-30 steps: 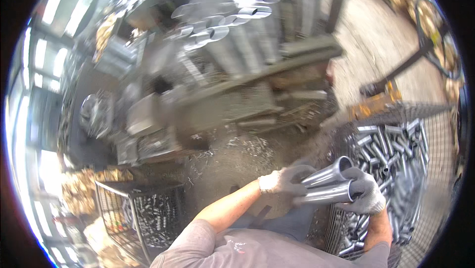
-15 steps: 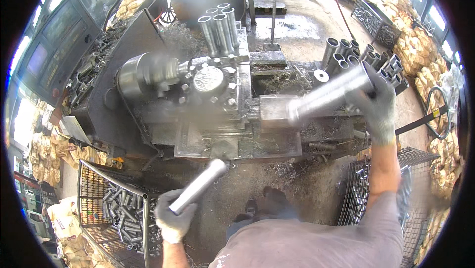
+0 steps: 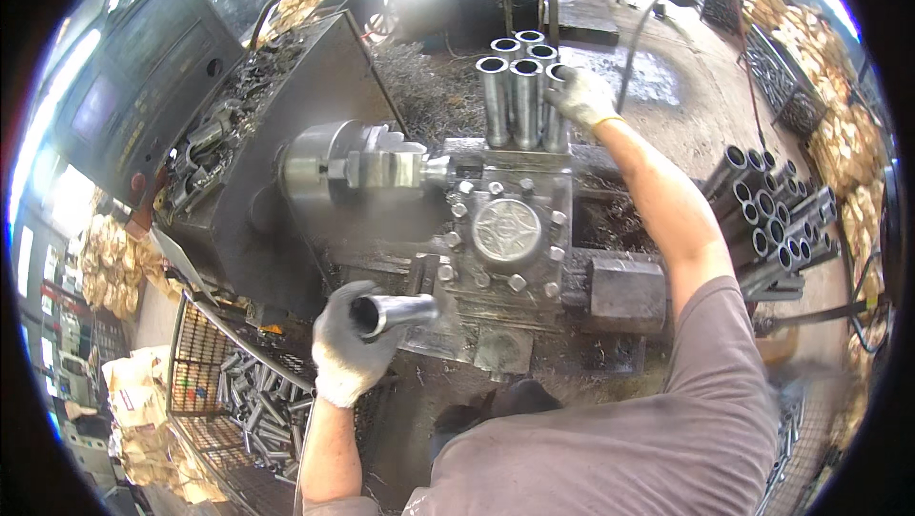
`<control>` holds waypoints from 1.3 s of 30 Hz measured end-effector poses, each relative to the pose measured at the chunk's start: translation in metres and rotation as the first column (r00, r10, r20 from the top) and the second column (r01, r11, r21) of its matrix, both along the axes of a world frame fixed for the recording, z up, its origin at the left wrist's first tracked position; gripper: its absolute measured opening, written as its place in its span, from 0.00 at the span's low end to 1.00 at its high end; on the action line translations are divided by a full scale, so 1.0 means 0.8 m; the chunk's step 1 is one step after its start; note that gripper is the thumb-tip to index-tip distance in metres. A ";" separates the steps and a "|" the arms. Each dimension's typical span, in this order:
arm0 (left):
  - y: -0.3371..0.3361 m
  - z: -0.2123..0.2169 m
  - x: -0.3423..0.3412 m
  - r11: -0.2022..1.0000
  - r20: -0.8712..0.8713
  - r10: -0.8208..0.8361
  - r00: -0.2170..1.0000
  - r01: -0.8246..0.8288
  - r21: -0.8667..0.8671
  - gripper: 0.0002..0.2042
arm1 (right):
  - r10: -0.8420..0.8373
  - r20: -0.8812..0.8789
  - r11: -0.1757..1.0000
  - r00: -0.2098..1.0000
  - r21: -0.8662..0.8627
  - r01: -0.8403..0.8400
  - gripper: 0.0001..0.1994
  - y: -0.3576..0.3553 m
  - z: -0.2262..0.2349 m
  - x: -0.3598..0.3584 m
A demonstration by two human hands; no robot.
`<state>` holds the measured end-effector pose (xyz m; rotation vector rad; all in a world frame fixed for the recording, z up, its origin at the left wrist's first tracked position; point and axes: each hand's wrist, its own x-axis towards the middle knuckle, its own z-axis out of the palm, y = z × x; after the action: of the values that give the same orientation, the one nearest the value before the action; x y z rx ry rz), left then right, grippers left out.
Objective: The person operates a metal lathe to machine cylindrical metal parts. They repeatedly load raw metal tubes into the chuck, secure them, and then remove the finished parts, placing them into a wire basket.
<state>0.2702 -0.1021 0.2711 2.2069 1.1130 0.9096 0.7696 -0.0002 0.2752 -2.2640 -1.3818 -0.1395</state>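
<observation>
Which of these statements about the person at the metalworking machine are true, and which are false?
1. The left hand holds a short metal tube. True.
2. The right hand rests on the wire basket of small tubes. False: it is at the upright tubes standing at the far side of the machine; the wire basket is at the lower left.
3. Both hands wear light gloves. True.
4. The tubes stacked at the right stand upright. False: they lie on their sides, with open ends showing.
</observation>
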 end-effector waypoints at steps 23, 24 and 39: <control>0.372 -0.050 0.007 0.728 -0.412 0.166 0.896 0.170 0.664 0.52 | 0.418 -0.173 0.790 0.892 -0.417 -0.450 0.15 0.017 -0.001 -0.272; 0.384 -0.032 0.018 0.776 -0.481 0.116 0.869 0.223 0.591 0.52 | 0.468 -0.171 0.790 0.867 -0.360 -0.497 0.14 0.015 -0.008 -0.264; 0.413 -0.008 0.068 0.825 -0.378 -0.054 0.924 0.255 0.505 0.40 | 0.504 -0.210 0.597 0.838 -0.616 -0.513 0.31 0.139 -0.054 -0.204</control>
<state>0.3242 0.2286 0.2648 2.9822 0.8590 0.8591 0.6065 0.1108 0.2322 -2.2116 -2.2879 0.6633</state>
